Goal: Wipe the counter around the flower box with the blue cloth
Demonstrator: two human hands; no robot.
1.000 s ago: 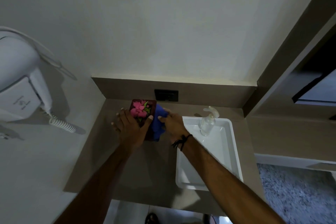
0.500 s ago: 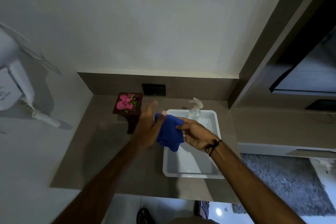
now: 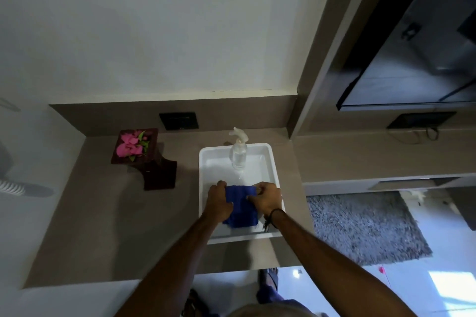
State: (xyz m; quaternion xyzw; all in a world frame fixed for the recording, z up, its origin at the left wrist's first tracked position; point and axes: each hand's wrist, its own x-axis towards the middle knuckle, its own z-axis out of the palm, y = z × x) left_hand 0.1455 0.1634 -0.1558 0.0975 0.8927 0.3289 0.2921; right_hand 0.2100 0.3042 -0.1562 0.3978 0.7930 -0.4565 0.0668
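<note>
Both hands, the left hand (image 3: 218,203) and right hand (image 3: 266,199), are pinching the crumpled blue cloth (image 3: 240,210) over the near end of the white plastic tray (image 3: 273,162), probably folding it. The dark wooden flower box (image 3: 135,147) is sitting far left on the brown counter (image 3: 108,219), well apart.

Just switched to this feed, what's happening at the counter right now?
A person has both hands on the blue cloth, holding it over the near end of the white tray; the left hand grips its left side and the right hand pinches its upper right edge. A clear spray bottle stands at the far end of the tray. The flower box sits untouched to the left on the counter, near the back wall. No wiping is going on at this moment.
</note>
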